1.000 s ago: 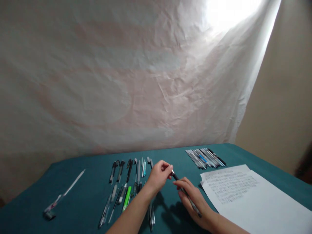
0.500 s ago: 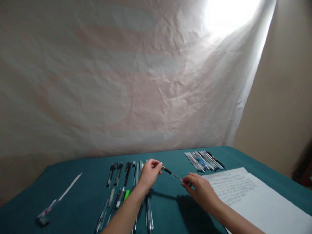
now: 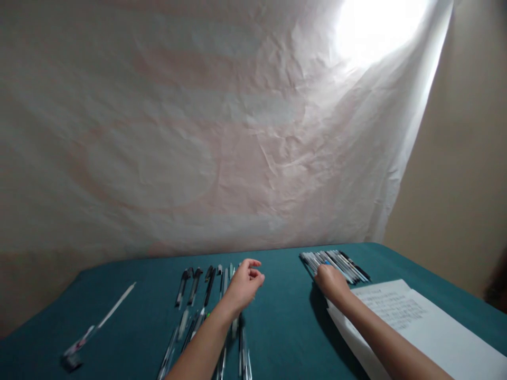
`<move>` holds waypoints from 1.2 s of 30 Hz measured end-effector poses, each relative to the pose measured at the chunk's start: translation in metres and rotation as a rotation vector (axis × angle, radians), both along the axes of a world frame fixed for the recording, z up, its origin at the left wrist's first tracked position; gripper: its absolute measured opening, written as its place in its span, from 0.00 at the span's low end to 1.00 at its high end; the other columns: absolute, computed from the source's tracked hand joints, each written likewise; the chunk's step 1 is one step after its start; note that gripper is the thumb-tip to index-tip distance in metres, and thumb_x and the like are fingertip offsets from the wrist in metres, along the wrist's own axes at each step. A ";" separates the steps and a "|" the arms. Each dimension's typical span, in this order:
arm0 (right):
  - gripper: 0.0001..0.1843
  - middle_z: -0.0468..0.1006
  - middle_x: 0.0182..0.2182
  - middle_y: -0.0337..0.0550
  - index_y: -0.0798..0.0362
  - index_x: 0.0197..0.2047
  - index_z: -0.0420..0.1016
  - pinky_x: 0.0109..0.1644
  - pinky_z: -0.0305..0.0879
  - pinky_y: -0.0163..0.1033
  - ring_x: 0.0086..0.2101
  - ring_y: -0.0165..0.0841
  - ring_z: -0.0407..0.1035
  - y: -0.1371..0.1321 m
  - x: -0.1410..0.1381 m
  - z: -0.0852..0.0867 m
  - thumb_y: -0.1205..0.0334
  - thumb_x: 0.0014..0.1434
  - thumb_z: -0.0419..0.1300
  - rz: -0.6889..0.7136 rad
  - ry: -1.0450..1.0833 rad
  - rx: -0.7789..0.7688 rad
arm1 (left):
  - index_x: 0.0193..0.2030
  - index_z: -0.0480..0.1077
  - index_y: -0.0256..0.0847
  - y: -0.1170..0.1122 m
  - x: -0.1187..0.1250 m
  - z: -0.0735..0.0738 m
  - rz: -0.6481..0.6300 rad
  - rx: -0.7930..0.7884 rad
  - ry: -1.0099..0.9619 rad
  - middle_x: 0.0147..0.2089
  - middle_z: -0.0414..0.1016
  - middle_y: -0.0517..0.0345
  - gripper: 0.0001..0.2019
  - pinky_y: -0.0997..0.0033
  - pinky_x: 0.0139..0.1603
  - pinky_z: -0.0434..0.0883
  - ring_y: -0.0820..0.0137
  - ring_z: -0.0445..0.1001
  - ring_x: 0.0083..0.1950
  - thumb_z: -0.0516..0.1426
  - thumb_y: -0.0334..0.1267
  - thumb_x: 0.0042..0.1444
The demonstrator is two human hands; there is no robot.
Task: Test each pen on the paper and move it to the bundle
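Clock centred mid-tabletop, 12 = far edge.

Left hand (image 3: 246, 282) at 10-11: over the cloth, fingers loosely curled, gap between thumb and index, no object visible in it. Right hand (image 3: 331, 281) at 2: knuckles up, at the near end of a row of slim pens (image 3: 350, 268). Its fingertips are hidden, so can't tell if they're clamped on anything. A thin dark stick (image 3: 306, 264) lies at the row's 9 o'clock edge, near end close to those fingers.

Row: narrow straight shafts, mostly pale/translucent, side by side; one blue piece (image 3: 327, 262), dark shafts at the 3 o'clock edge.

At 9: dark-capped pens (image 3: 194, 287), clear barrels, roughly parallel. Nearer ones (image 3: 168, 354) at 8, glossy transparent plastic, partly behind the left forearm. Further out at 9: slim white stick (image 3: 116, 306) in line with a clear barrel (image 3: 81, 342), blurred dark end; can't tell if joined.

At 3-4: flat white paper (image 3: 443, 345), smooth, rows of handwriting, right forearm across it.

Tablecloth (image 3: 283, 316): matte teal. Backdrop (image 3: 198, 142) at 12: creased pale sheet, faded pinkish shapes.
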State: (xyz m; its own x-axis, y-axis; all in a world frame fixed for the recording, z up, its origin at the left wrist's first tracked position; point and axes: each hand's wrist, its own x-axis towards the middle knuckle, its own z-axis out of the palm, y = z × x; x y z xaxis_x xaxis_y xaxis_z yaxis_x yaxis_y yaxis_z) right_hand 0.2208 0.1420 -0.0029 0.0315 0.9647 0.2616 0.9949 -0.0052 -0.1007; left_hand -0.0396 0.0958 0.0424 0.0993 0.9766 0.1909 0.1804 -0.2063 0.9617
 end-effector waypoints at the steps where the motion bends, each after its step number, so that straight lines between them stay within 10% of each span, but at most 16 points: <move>1: 0.11 0.75 0.32 0.54 0.58 0.30 0.74 0.33 0.56 0.38 0.35 0.41 0.70 0.000 -0.001 -0.001 0.67 0.56 0.51 -0.006 -0.008 0.001 | 0.41 0.63 0.37 -0.001 0.000 0.003 -0.005 0.001 0.009 0.28 0.67 0.61 0.14 0.75 0.31 0.64 0.73 0.68 0.29 0.55 0.35 0.45; 10: 0.12 0.71 0.39 0.56 0.58 0.41 0.69 0.35 0.57 0.38 0.38 0.42 0.68 -0.027 -0.026 0.015 0.61 0.58 0.50 0.048 -0.028 0.037 | 0.40 0.66 0.35 -0.001 -0.010 0.018 -0.062 0.081 0.402 0.35 0.72 0.53 0.11 0.75 0.34 0.67 0.72 0.71 0.33 0.49 0.31 0.50; 25: 0.13 0.69 0.45 0.40 0.47 0.46 0.67 0.39 0.62 0.34 0.39 0.33 0.65 -0.148 -0.142 0.017 0.62 0.57 0.51 1.026 0.190 -0.078 | 0.08 0.63 0.40 -0.019 -0.048 0.013 -0.014 -0.072 0.983 0.12 0.67 0.56 0.10 0.68 0.31 0.65 0.63 0.71 0.24 0.56 0.21 0.26; 36: 0.11 0.74 0.36 0.42 0.51 0.42 0.71 0.38 0.61 0.37 0.36 0.35 0.64 -0.146 -0.142 0.004 0.58 0.56 0.53 1.029 0.108 -0.035 | 0.08 0.64 0.40 -0.018 -0.037 -0.001 -0.018 -0.024 1.048 0.17 0.72 0.52 0.10 0.67 0.31 0.67 0.61 0.72 0.26 0.58 0.22 0.25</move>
